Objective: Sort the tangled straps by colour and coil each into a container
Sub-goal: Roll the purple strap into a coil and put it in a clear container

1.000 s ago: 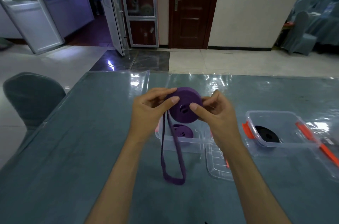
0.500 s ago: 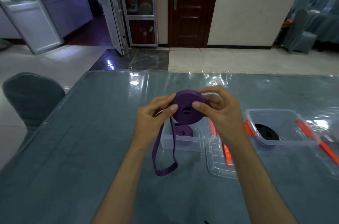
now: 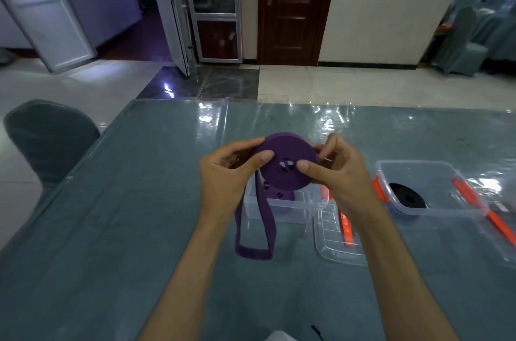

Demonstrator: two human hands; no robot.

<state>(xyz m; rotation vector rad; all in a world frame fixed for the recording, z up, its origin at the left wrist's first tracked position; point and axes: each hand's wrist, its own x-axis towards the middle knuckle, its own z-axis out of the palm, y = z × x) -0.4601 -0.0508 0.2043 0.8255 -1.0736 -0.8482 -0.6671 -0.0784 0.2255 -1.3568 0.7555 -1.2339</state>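
Both hands, left hand (image 3: 223, 173) and right hand (image 3: 335, 176), are pinching the purple coil (image 3: 287, 164) above the clear box (image 3: 284, 209). They're probably keeping it tight while the loose tail (image 3: 252, 229) is hanging.

I see both forearms reaching forward, left hand (image 3: 226, 173) and right hand (image 3: 339, 173) raised, thumbs and fingers curled inward, facing each other.

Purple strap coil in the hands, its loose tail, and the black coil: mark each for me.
purple strap coil (image 3: 290, 173), head view, on its flat wound face.
loose tail (image 3: 252, 252), head view, on the bottom of the hanging loop.
black coil (image 3: 408, 198), head view, on its top face inside the right container.
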